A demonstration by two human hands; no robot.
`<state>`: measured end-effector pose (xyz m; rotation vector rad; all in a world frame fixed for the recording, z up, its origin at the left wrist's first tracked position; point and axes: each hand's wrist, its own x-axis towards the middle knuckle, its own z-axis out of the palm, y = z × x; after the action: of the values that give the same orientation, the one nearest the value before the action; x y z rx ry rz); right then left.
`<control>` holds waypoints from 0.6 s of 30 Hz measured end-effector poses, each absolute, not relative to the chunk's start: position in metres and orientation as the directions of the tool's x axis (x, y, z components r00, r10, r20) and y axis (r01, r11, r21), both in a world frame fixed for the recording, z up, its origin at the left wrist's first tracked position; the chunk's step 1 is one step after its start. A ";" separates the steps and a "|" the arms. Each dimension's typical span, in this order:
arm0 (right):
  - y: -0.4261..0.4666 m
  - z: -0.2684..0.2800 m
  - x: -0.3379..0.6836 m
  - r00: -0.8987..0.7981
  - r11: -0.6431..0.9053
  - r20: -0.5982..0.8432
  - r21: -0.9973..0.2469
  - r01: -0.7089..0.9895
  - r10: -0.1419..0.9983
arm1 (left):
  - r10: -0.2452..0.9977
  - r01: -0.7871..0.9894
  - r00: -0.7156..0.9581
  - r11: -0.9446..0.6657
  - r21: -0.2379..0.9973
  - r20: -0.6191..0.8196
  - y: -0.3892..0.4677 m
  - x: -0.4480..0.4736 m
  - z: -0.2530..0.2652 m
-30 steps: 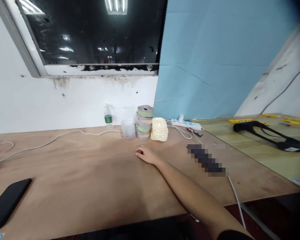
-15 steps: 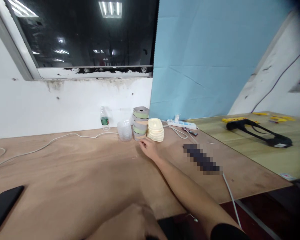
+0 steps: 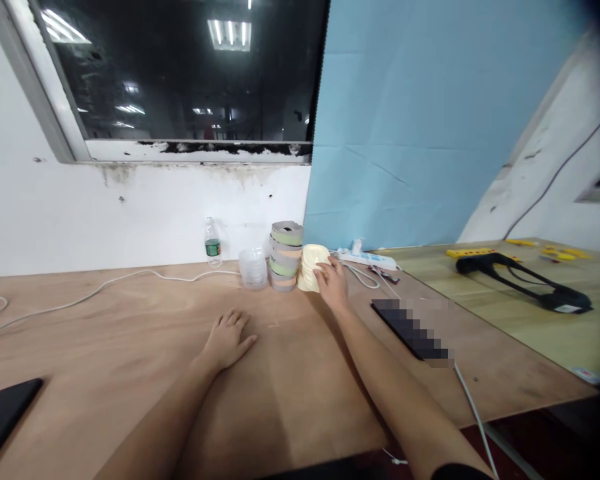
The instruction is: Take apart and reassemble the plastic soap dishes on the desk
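Observation:
My right hand (image 3: 333, 281) is at the front right side of a stack of cream plastic lids (image 3: 310, 260), its fingers bent against the edge of the stack. The fingers partly hide the lids, which stand in one pile on the wooden table. Just left of them rises a stack of grey, green and peach ring-shaped pieces (image 3: 285, 257). Beside those sits a stack of clear plastic containers (image 3: 253, 269). My left hand (image 3: 227, 339) lies palm down on the tabletop, fingers stretched out, holding nothing, in front of the clear containers.
A clear bottle with a green label (image 3: 213, 247) stands against the wall. White power strip (image 3: 367, 259) and cables lie at the back right. A dark, partly pixelated device (image 3: 397, 320) lies right of my forearm, a black object (image 3: 7, 417) at the left edge. A second table holds a black frame (image 3: 525, 283).
My right hand has moved right, from the foot of the ring stack to the cream lids. My left hand has gone from the lower edge out onto the table and lies flat.

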<state>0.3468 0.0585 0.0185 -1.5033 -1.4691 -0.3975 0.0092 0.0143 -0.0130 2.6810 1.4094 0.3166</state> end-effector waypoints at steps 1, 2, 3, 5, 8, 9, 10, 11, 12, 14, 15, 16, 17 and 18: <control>0.059 0.018 0.347 0.223 0.214 0.793 -0.403 0.890 0.567 | 0.820 0.800 0.557 -0.572 0.182 0.130 0.014 0.008 -0.016; 0.060 0.018 0.347 0.225 0.239 0.806 -0.409 0.881 0.548 | 0.817 0.796 0.563 -0.576 0.184 0.124 0.013 0.007 -0.017; 0.060 0.019 0.347 0.230 0.260 0.816 -0.414 0.872 0.530 | 0.817 0.795 0.565 -0.577 0.188 0.118 0.011 0.007 -0.017; 0.057 0.022 0.346 0.249 0.286 0.837 -0.423 0.860 0.488 | 0.819 0.796 0.565 -0.573 0.196 0.100 0.010 0.007 -0.015; 0.047 0.028 0.340 0.282 0.295 0.871 -0.415 0.861 0.403 | 0.817 0.790 0.570 -0.575 0.212 0.090 0.010 0.006 -0.012; 0.042 0.028 0.335 0.280 0.300 0.881 -0.404 0.864 0.381 | 0.812 0.782 0.576 -0.581 0.224 0.094 0.010 0.006 -0.012; 0.036 0.028 0.329 0.262 0.315 0.890 -0.387 0.867 0.373 | 0.808 0.772 0.580 -0.587 0.245 0.105 0.011 0.005 -0.011; 0.029 0.027 0.321 0.226 0.343 0.896 -0.364 0.866 0.381 | 0.810 0.764 0.573 -0.582 0.278 0.120 0.012 0.003 -0.011; 0.023 0.025 0.311 0.174 0.385 0.898 -0.339 0.858 0.403 | 0.825 0.760 0.547 -0.561 0.328 0.144 0.014 0.001 -0.010; 0.009 0.020 0.287 0.013 0.507 0.879 -0.287 0.813 0.477 | 0.885 0.748 0.414 -0.464 0.475 0.213 0.020 -0.004 -0.010; 0.004 0.018 0.274 -0.084 0.570 0.848 -0.276 0.774 0.524 | 0.917 0.725 0.310 -0.398 0.562 0.250 0.023 -0.007 -0.011; -0.001 0.015 0.262 -0.196 0.628 0.795 -0.274 0.729 0.575 | 0.938 0.686 0.197 -0.339 0.644 0.284 0.028 -0.010 -0.012; -0.005 0.013 0.251 -0.313 0.676 0.722 -0.283 0.681 0.617 | 0.945 0.637 0.098 -0.300 0.710 0.311 0.032 -0.013 -0.013; -0.007 0.011 0.241 -0.423 0.714 0.639 -0.299 0.633 0.642 | 0.946 0.596 0.027 -0.275 0.754 0.324 0.036 -0.016 -0.015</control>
<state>0.2414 -0.0070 0.0107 -0.9645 -2.1523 0.0154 -0.0162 0.0362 -0.0149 1.9008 1.5643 1.1423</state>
